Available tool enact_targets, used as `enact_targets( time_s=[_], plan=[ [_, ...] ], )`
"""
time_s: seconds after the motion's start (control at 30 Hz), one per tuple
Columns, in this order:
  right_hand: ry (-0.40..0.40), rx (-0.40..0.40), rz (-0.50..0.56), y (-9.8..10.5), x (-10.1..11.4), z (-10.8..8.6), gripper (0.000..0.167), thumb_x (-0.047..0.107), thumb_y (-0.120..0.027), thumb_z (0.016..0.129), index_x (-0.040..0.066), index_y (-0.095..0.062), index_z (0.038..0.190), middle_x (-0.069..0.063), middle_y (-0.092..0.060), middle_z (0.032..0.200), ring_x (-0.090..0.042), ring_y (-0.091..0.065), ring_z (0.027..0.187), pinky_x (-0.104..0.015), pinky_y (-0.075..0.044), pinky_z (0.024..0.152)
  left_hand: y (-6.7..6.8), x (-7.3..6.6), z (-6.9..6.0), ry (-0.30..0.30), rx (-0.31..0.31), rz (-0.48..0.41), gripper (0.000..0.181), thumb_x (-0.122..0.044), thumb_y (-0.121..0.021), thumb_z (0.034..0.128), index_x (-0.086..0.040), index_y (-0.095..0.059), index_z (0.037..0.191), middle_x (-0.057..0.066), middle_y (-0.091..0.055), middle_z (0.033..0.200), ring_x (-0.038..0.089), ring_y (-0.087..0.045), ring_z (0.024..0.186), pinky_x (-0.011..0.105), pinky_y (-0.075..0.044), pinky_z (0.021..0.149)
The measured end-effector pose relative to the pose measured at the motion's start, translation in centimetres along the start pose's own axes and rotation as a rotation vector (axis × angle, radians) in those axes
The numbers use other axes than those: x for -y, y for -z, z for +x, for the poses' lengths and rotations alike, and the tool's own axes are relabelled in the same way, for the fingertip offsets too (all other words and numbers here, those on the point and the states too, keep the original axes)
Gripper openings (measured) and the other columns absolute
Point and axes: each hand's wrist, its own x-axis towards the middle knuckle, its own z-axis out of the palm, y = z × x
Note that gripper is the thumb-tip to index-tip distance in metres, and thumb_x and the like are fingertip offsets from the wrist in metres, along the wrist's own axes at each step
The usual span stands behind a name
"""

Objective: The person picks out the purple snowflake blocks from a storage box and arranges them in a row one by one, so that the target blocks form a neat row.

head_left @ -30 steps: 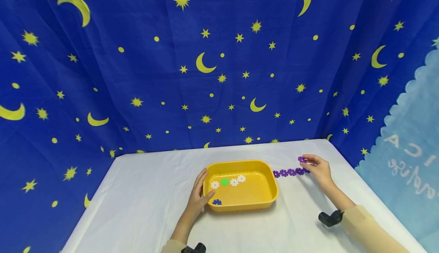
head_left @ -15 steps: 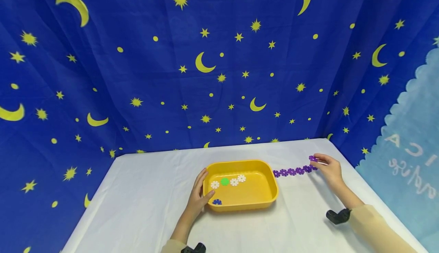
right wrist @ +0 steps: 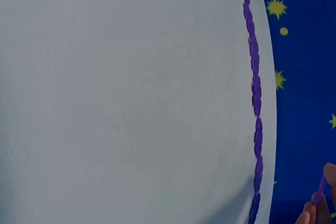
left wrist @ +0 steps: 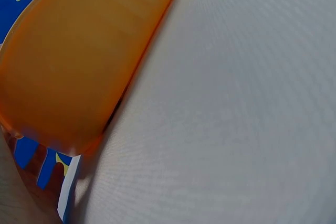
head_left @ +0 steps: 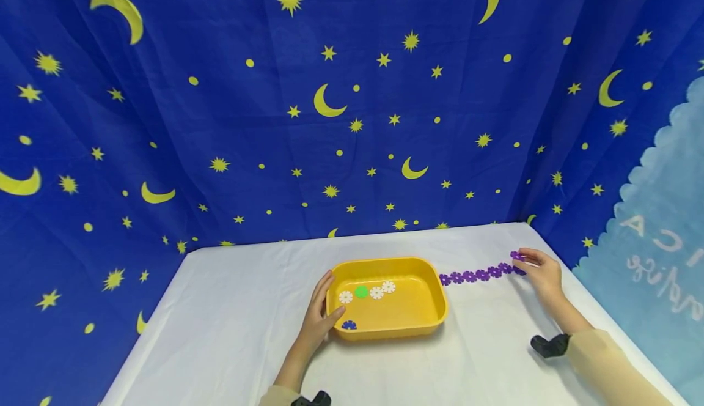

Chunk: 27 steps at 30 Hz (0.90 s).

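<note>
At the tray's left end, my left hand grips the yellow plastic tray, fingers along the outer wall and thumb by the near corner. Inside the tray lie white snowflake discs, a green snowflake disc and a dark blue snowflake disc. My right hand pinches a purple snowflake disc between thumb and fingers. It is held above the right part of a row of purple snowflake discs on the table. In the right wrist view that row runs near the table edge, apart from the held disc.
A white cloth covers the table. Behind it hangs a blue curtain with yellow stars and moons. A light blue cloth with white lettering hangs at the right.
My right hand has moved rightward along the purple row with the held disc, uncovering more of the row. My left hand and the tray have stayed in place.
</note>
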Motion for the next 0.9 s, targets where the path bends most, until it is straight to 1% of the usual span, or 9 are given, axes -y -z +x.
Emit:
enact_targets(
  time_s=[0.1,0.17,0.23,0.4,0.5,0.63,0.73,0.8,0.9],
  plan=[
    [-0.018,-0.014,-0.004,0.2,-0.4,0.2,0.043,0.009,-0.069,0.084,-0.01,-0.058,0.12,0.042,-0.047,0.077,0.023,-0.047,0.075,0.0,-0.044,0.062,0.1,-1.3,-0.2,0.025,0.015,0.015,0.067,-0.003,-0.061,0.0876,-0.002,-0.03,0.147,0.014,-0.015,0.16,0.035,-0.012,0.148,0.002,-0.016,0.106],
    [-0.03,-0.026,0.0,0.3,-0.8,0.4,0.043,0.007,-0.07,0.083,-0.011,-0.058,0.12,0.042,-0.046,0.075,0.023,-0.047,0.074,-0.001,-0.044,0.061,0.1,-1.7,-0.3,0.038,0.023,0.016,0.067,-0.005,-0.061,0.0882,-0.001,-0.03,0.148,0.013,-0.014,0.16,0.034,-0.012,0.148,0.001,-0.016,0.105],
    [-0.039,-0.039,-0.009,0.4,-1.2,0.5,0.042,0.006,-0.07,0.082,-0.011,-0.058,0.119,0.042,-0.046,0.073,0.023,-0.047,0.072,-0.001,-0.043,0.06,0.1,-1.3,-0.2,0.039,0.023,0.017,0.068,-0.005,-0.061,0.0881,-0.002,-0.029,0.148,0.013,-0.014,0.16,0.034,-0.011,0.148,0.001,-0.016,0.105],
    [-0.062,-0.064,-0.021,0.6,-2.2,0.9,0.042,0.006,-0.07,0.082,-0.011,-0.059,0.118,0.041,-0.045,0.07,0.023,-0.046,0.069,-0.001,-0.043,0.059,0.0,0.6,0.1,0.023,0.0,0.012,0.068,-0.004,-0.062,0.0875,-0.01,-0.032,0.148,0.011,-0.015,0.16,0.028,-0.013,0.149,0.002,-0.015,0.107],
    [-0.083,-0.068,-0.019,0.7,-2.6,1.2,0.042,0.006,-0.07,0.082,-0.011,-0.059,0.119,0.04,-0.045,0.069,0.023,-0.046,0.067,0.0,-0.043,0.059,0.0,1.2,0.1,0.007,-0.002,0.011,0.068,-0.006,-0.063,0.0876,-0.015,-0.033,0.148,0.009,-0.015,0.161,0.026,-0.013,0.149,0.003,-0.015,0.108],
    [-0.111,-0.058,-0.03,0.7,-2.9,1.4,0.043,0.006,-0.069,0.082,-0.011,-0.058,0.12,0.038,-0.045,0.069,0.021,-0.045,0.066,-0.001,-0.043,0.059,0.0,1.3,0.1,-0.003,0.0,-0.004,0.068,-0.007,-0.063,0.0878,-0.017,-0.034,0.148,0.007,-0.015,0.161,0.025,-0.013,0.149,0.004,-0.015,0.109],
    [-0.139,-0.059,-0.076,0.9,-3.1,1.5,0.043,0.009,-0.07,0.083,-0.009,-0.059,0.121,0.035,-0.046,0.071,0.019,-0.042,0.066,-0.002,-0.042,0.058,0.0,1.3,0.0,-0.002,-0.002,-0.003,0.067,-0.007,-0.063,0.0878,-0.017,-0.034,0.148,0.007,-0.015,0.161,0.025,-0.013,0.149,0.003,-0.016,0.108],
    [-0.146,-0.067,-0.106,1.1,-3.4,1.6,0.043,0.011,-0.071,0.083,-0.008,-0.06,0.12,0.029,-0.053,0.073,0.018,-0.042,0.065,-0.003,-0.041,0.057,0.0,1.2,0.1,-0.005,-0.001,-0.005,0.068,-0.005,-0.063,0.0876,-0.016,-0.034,0.148,0.008,-0.015,0.161,0.026,-0.013,0.149,0.003,-0.016,0.108],
    [-0.144,-0.075,-0.143,1.3,-3.9,1.8,0.041,0.009,-0.07,0.083,-0.008,-0.06,0.118,0.022,-0.057,0.076,0.019,-0.04,0.063,-0.003,-0.041,0.055,0.0,1.3,0.2,-0.009,0.002,0.0,0.069,-0.004,-0.062,0.087,-0.014,-0.033,0.148,0.009,-0.015,0.161,0.028,-0.013,0.149,0.003,-0.015,0.108]
  ],
)
